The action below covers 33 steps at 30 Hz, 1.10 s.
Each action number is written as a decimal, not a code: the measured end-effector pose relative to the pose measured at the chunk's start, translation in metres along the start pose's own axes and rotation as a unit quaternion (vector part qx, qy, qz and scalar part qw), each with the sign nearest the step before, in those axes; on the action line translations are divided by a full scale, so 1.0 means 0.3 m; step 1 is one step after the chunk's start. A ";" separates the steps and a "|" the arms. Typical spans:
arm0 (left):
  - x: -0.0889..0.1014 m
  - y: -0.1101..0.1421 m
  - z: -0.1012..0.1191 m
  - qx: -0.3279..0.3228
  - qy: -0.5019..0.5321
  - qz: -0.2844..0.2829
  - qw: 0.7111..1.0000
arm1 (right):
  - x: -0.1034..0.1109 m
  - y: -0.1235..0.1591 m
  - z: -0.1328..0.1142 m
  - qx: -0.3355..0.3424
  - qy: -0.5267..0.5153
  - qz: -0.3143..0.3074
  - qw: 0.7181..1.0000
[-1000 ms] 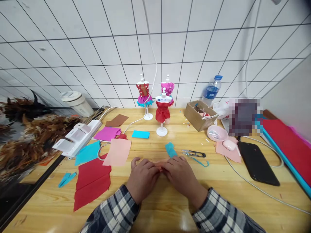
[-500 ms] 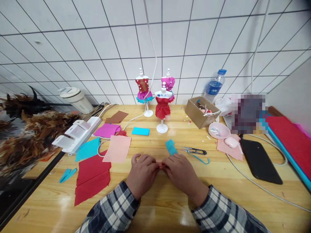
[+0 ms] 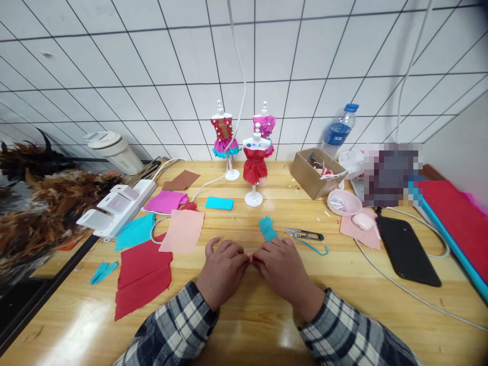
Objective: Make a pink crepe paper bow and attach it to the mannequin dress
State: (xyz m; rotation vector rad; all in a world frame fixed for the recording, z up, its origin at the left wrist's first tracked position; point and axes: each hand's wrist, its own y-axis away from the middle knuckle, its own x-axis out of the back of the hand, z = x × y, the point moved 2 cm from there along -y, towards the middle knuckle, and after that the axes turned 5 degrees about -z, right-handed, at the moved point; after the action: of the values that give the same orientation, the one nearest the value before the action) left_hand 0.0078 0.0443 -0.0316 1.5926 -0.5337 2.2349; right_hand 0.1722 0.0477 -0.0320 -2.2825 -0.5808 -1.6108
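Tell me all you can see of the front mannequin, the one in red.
The front mannequin is a white torso, seemingly plastic, with stacked knobs above the neck and blue marks on its chest. Its strapless red dress looks crinkled, with a ragged hem; a pale pink bit shows at lower right. It stands upright on a round base on the table, partly hiding another mannequin.

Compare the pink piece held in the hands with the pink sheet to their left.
The held piece is pinched by the left hand and right hand; the pink sheet lies untouched. The held piece is mostly hidden, while the pink sheet shows its broad face. Both are pinkish.
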 end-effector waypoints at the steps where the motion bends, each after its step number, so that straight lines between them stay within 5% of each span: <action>1: -0.001 0.000 0.000 -0.002 0.001 0.002 1.000 | -0.002 0.000 0.000 -0.002 0.001 -0.002 1.000; 15: 0.012 -0.001 0.009 0.006 0.005 -0.016 1.000 | -0.004 -0.004 0.012 -0.019 -0.051 0.009 0.998; 33: 0.060 0.027 0.075 0.022 -0.069 0.133 0.988 | 0.042 0.033 -0.052 0.048 -0.011 0.103 0.993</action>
State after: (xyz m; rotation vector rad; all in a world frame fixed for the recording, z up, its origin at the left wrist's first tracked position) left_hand 0.0165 0.0273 -0.0086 1.8023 -0.7819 2.3487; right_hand 0.1677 0.0338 -0.0149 -2.2116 -0.4035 -1.4306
